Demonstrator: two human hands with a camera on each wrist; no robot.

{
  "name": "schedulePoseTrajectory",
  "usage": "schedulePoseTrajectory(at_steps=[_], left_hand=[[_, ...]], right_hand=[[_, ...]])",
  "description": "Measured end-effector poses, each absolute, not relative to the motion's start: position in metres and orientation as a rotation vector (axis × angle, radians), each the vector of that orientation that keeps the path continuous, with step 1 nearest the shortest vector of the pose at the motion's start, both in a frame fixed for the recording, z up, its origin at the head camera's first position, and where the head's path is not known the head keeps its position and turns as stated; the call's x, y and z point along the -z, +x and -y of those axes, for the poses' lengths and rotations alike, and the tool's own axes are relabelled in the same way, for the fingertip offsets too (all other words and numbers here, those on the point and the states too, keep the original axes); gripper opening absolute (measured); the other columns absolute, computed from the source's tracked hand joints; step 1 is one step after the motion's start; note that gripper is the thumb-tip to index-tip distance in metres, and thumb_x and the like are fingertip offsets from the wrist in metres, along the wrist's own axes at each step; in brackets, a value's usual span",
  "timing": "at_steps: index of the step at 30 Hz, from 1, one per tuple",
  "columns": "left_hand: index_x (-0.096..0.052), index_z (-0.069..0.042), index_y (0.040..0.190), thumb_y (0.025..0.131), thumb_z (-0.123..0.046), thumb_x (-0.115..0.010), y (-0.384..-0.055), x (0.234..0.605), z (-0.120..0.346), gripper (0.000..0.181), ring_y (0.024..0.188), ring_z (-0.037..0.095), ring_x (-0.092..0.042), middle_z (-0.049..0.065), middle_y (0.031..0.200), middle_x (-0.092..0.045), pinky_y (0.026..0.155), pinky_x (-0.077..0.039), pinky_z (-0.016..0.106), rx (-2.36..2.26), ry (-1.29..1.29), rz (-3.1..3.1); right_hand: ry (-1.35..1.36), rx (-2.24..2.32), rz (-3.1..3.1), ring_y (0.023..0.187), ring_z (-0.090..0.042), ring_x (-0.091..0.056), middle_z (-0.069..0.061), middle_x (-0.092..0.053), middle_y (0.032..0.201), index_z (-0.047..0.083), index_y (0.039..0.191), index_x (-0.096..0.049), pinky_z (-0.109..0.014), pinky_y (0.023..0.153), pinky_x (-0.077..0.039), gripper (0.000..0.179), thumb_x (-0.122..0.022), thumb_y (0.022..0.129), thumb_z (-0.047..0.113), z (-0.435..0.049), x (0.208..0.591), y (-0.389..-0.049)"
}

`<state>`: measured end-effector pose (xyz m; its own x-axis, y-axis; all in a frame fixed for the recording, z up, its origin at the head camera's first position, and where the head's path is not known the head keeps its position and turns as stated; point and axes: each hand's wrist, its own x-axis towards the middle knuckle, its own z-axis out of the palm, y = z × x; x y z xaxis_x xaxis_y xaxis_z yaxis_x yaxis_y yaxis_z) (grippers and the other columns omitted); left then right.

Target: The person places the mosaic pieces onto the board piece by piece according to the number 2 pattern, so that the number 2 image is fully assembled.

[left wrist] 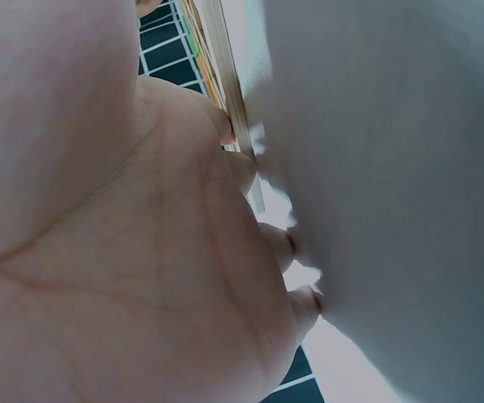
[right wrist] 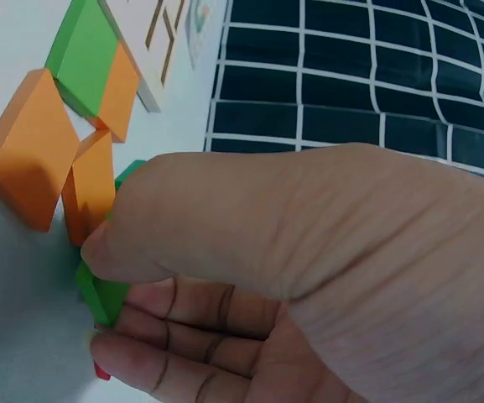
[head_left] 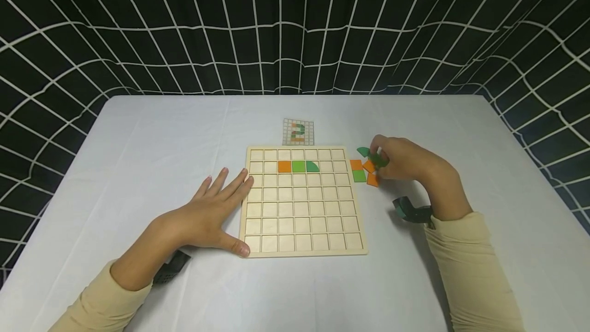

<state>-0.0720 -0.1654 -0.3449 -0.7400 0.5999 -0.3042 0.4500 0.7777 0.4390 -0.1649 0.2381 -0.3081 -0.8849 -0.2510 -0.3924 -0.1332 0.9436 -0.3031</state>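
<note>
A square wooden grid board (head_left: pixel 286 210) lies on the table. In one of its upper rows sit an orange square tile (head_left: pixel 284 166), a green square tile (head_left: pixel 298 166) and a dark green quarter-round tile (head_left: pixel 312 167). My left hand (head_left: pixel 203 222) lies spread along the board's left edge, fingertips and thumb touching it. Right of the board, my right hand (head_left: pixel 405 160) pinches a green tile (right wrist: pixel 106 295) between thumb and fingers; its shape is partly hidden. Loose orange tiles (right wrist: pixel 30 151), a green square (head_left: pixel 359 176) and a dark green quarter-round (head_left: pixel 363 151) lie beside that hand.
A small card (head_left: pixel 298 132) with a gridded, coloured figure lies just behind the board. White cloth (head_left: pixel 138 132) covers the table. Dark netting-patterned fabric (head_left: pixel 295 29) rises behind and at the sides. A small red bit (right wrist: pixel 101 372) shows beneath the right fingers.
</note>
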Motion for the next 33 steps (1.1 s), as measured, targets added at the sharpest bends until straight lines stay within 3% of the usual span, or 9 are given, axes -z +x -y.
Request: schedulePoseTrajectory(at_steps=[10, 17, 21, 33], left_hand=[[-0.004, -0.011, 0.162, 0.065, -0.083, -0.067, -0.072, 0.345, 0.165, 0.136, 0.149, 0.040, 0.015, 0.007, 0.168, 0.007, 0.115, 0.005, 0.064, -0.465, 0.791, -2.537], [-0.005, -0.010, 0.162, 0.065, -0.083, -0.067, -0.072, 0.345, 0.165, 0.136, 0.149, 0.041, 0.015, 0.007, 0.168, 0.005, 0.115, 0.005, 0.064, -0.469, 0.790, -2.544], [-0.005, -0.010, 0.162, 0.065, -0.083, -0.067, -0.072, 0.345, 0.165, 0.136, 0.149, 0.041, 0.014, 0.008, 0.168, 0.004, 0.115, 0.005, 0.064, -0.465, 0.793, -2.549], [-0.006, -0.010, 0.162, 0.065, -0.082, -0.069, -0.072, 0.344, 0.164, 0.136, 0.149, 0.042, 0.014, 0.009, 0.168, 0.004, 0.115, 0.005, 0.064, -0.477, 0.786, -2.545]], right_hand=[[-0.322, 0.442, -2.662, 0.086, -0.028, -0.056, -0.012, -0.064, 0.098, 0.005, 0.116, -0.060, -0.041, 0.075, -0.051, 0.040, -0.072, 0.079, -0.004, -0.226, 0.307, -0.160], [-0.497, 0.409, -2.676, 0.081, -0.025, -0.052, -0.006, -0.057, 0.084, 0.008, 0.096, -0.064, -0.038, 0.068, -0.045, 0.026, -0.070, 0.075, -0.007, -0.218, 0.306, -0.157], [-0.542, 0.393, -2.686, 0.080, -0.024, -0.052, -0.005, -0.056, 0.082, 0.009, 0.093, -0.069, -0.037, 0.066, -0.045, 0.025, -0.068, 0.075, -0.008, -0.212, 0.306, -0.154], [-0.734, 0.453, -2.705, 0.087, -0.023, -0.054, -0.004, -0.066, 0.097, 0.009, 0.096, -0.075, -0.041, 0.081, -0.049, 0.031, -0.068, 0.074, -0.013, -0.199, 0.306, -0.146]])
